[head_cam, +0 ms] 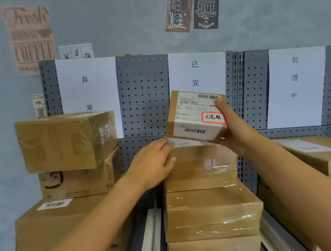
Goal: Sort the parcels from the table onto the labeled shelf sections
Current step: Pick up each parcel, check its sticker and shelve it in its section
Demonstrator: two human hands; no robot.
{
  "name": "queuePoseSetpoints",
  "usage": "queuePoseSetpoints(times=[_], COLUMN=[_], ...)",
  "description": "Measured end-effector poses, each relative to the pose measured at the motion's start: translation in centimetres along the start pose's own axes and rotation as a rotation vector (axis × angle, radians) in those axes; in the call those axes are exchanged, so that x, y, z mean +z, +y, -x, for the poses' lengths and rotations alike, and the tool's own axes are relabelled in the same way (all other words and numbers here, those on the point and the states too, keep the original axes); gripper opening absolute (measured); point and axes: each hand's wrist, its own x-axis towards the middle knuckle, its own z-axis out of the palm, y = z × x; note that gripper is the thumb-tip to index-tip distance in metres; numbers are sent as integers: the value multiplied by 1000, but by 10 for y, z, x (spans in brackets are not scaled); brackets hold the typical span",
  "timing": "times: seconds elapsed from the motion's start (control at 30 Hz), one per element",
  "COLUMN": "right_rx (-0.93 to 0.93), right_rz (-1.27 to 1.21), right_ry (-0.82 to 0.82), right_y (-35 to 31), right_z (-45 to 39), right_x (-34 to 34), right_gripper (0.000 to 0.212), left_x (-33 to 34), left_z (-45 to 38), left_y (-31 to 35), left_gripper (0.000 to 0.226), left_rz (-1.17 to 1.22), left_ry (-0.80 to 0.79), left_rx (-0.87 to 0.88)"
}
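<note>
Left hand lies flat, fingers straight, on the top box of the tall tape-wrapped brown cardboard stack; right hand grips the small labelled brown carton, tilted above it in the middle section; one-hand hold could slip; narrow stack could topple.

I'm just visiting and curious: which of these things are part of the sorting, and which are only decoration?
Job: small parcel in right hand; middle stack under left hand; section signs.
Decoration: coffee posters on the wall.
</note>
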Motion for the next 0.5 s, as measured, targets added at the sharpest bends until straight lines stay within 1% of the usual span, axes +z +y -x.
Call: queuePoseSetpoints(times=[0.07, 0.2, 0.33, 0.43, 0.5], right_rx=[-4, 42, 122, 193, 226], right_rz=[11, 44, 52, 47, 42], right_ry=[21, 41, 39, 25, 11], right_y=[0, 8, 23, 29, 30], right_z=[-17, -46, -73, -91, -102], right_x=[1, 8, 17, 24, 28], right_gripper=[44, 38, 39, 40, 36], left_x=[11, 24, 29, 29, 30], left_z=[-7, -12, -14, -16, -17], left_y=[0, -7, -17, -21, -21], left_gripper=[49, 41, 37, 32, 30], left_rz=[34, 109, 146, 197, 219], left_ry=[6, 76, 111, 130, 140], left_rx=[18, 9, 21, 3, -17])
